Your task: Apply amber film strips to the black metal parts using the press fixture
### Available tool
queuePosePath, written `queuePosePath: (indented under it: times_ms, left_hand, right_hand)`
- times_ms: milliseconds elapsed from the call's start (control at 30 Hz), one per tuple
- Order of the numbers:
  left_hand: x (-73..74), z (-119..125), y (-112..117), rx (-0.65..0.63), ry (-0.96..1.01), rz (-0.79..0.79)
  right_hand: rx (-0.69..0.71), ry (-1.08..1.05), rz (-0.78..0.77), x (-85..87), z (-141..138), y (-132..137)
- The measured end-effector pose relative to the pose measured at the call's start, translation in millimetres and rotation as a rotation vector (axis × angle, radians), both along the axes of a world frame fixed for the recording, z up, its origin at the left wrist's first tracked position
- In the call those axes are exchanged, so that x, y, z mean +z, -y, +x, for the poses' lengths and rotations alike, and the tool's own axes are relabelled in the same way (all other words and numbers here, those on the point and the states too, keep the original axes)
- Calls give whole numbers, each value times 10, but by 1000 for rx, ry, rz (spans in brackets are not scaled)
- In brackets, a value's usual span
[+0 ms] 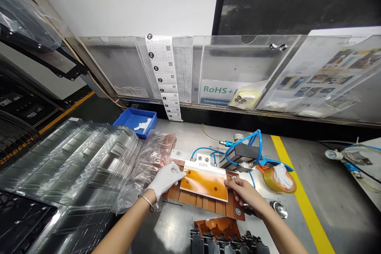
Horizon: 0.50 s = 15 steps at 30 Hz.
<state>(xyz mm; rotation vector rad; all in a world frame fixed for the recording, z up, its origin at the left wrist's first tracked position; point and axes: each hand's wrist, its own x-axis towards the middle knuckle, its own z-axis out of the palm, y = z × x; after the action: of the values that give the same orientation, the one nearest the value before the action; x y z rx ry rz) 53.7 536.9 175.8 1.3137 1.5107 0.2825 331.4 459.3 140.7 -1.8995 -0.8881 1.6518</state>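
My left hand, in a white glove with a bangle at the wrist, is closed at the left edge of an amber film sheet. My bare right hand pinches the sheet's right edge between thumb and fingers. The sheet lies against a white plate marked JJ-25070, which has blue air tubes fitted on top. Beneath it is a brown slotted fixture block with round metal bushings at its corners. Nearest to me stand black moulded parts with amber film on them.
Clear plastic trays are stacked on the left, beside a plastic bag over a reddish part. Further back stands a blue bin. A black pneumatic cylinder, a tape roll and a yellow floor-style stripe lie right.
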Motion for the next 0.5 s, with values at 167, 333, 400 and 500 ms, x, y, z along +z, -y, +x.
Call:
queuePosePath:
  times_ms: [167,333,400,500]
  left_hand:
    - [64,12,29,31,10,-68]
    - [87,26,57,63,34,-75]
    - [82,25,66,69,45,-72]
    - [53,23,74,71,54,-52]
  right_hand:
    - [112,74,-7,-30,136,-72]
    - [178,264,123,46,384,80]
    - [262,342,184,83,489,270]
    - [389,432,233,70,589,565]
